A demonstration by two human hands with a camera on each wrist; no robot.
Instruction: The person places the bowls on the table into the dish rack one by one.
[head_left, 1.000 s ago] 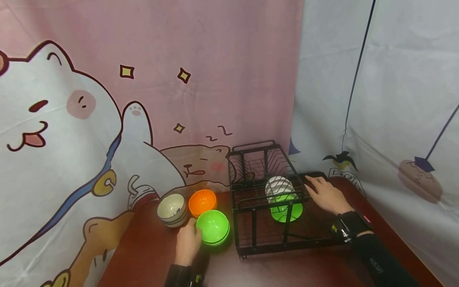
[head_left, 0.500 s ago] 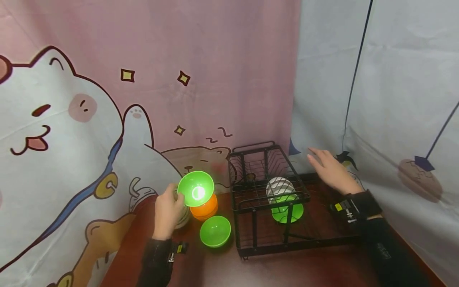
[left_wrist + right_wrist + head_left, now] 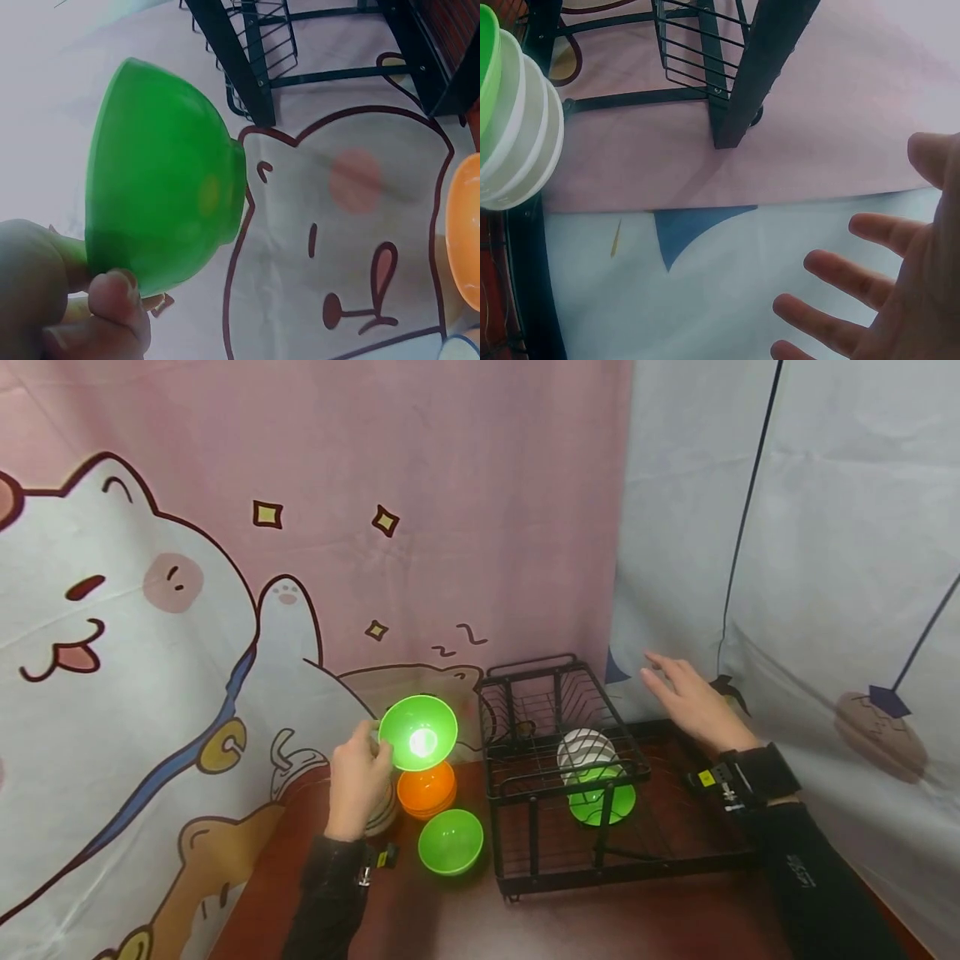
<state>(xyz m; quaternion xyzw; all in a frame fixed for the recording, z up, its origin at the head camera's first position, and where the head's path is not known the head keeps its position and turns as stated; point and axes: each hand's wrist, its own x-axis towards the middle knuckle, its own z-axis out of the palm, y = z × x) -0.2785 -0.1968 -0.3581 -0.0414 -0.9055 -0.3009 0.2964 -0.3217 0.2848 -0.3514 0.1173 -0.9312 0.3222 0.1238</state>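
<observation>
My left hand (image 3: 357,781) pinches the rim of a green bowl (image 3: 417,732), holding it up in the air above the orange bowls (image 3: 426,790). In the left wrist view the bowl (image 3: 161,176) is tipped on its side, with thumb and fingers at its lower edge. Another green bowl (image 3: 451,842) stands on the table in front of the orange ones. To the right of the black dish rack (image 3: 566,785), my right hand (image 3: 693,706) hovers with fingers spread and nothing in it. On the rack's lower level, several white bowls (image 3: 585,749) stand tilted in a row behind a green bowl (image 3: 602,802).
Patterned bowls (image 3: 382,814) stand partly hidden behind my left hand and wrist. The rack's upper wire basket (image 3: 540,718) overhangs the bowls on the lower level. Printed curtains (image 3: 487,527) hang behind and right of the brown table (image 3: 480,927).
My left hand has lifted the top green bowl off the other one and raised it, then shifted slightly right. My right hand has left the rack's side and risen.
</observation>
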